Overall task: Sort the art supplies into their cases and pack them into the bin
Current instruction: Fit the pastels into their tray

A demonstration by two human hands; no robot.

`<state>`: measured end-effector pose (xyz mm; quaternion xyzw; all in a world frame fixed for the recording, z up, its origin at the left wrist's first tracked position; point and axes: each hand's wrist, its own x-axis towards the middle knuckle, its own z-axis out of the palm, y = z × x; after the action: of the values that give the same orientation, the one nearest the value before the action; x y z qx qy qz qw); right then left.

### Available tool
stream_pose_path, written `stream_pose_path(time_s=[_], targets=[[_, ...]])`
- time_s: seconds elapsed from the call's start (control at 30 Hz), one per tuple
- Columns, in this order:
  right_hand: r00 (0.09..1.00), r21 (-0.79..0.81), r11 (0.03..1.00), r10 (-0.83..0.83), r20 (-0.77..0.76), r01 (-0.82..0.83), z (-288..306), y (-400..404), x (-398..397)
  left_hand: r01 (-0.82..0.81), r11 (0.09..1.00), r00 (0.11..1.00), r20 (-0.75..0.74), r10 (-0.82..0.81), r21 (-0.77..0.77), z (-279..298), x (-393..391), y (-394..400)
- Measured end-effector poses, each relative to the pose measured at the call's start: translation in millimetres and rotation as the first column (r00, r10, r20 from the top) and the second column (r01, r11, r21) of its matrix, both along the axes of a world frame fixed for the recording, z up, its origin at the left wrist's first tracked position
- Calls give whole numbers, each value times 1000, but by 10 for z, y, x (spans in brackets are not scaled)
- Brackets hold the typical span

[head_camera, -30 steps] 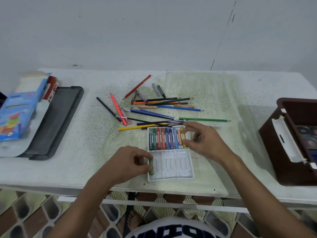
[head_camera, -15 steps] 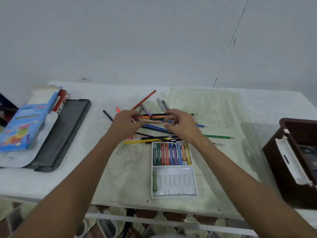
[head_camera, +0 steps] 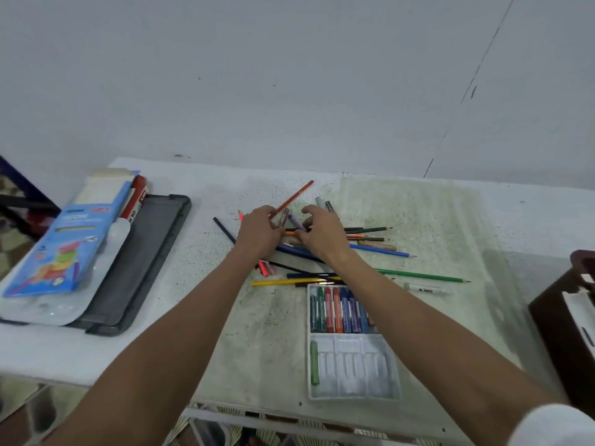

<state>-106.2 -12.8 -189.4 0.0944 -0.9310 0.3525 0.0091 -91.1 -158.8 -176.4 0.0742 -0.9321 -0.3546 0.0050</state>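
Reaching into the scattered pencils [head_camera: 380, 251], I have my left hand [head_camera: 257, 235] and right hand [head_camera: 323, 235] close together over the pile, fingers curled down among the crayons; whether either pinches one I cannot tell. Nearer me lies the white crayon tray [head_camera: 354, 386], its far row filled, one green crayon [head_camera: 314, 362] in the near row. The brown bin [head_camera: 561, 317] sits at the table's [head_camera: 531, 220] right edge.

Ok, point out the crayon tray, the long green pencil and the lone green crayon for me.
crayon tray [head_camera: 354, 386]: head view, bare lower compartment.
long green pencil [head_camera: 421, 276]: head view, middle of its shaft.
lone green crayon [head_camera: 314, 363]: head view, middle of its body.
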Motion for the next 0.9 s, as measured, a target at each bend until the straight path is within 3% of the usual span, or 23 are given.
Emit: stream_pose_path(time_s=[0.13,0.27,0.47,0.67,0.9], targets=[[999,-71,997,-33,0,33,2,6,21,-31,998,1000,-4,31,48,31,43,-32],[994,-208,974,-100,-50,87,149,141,210,-77,990,990,-109,90,119,167,215,-48],[985,-404,907,-157,-71,115,371,594,935,-29,927,959,-252,131,374,433,795,12],[978,-479,857,-206,17,189,242,847,1834,12,870,999,-37,7,492,352,1438,283],[967,-381,890,-252,51,252,-34,760,2364,38,944,993,91,-71,328,121,1749,474]])
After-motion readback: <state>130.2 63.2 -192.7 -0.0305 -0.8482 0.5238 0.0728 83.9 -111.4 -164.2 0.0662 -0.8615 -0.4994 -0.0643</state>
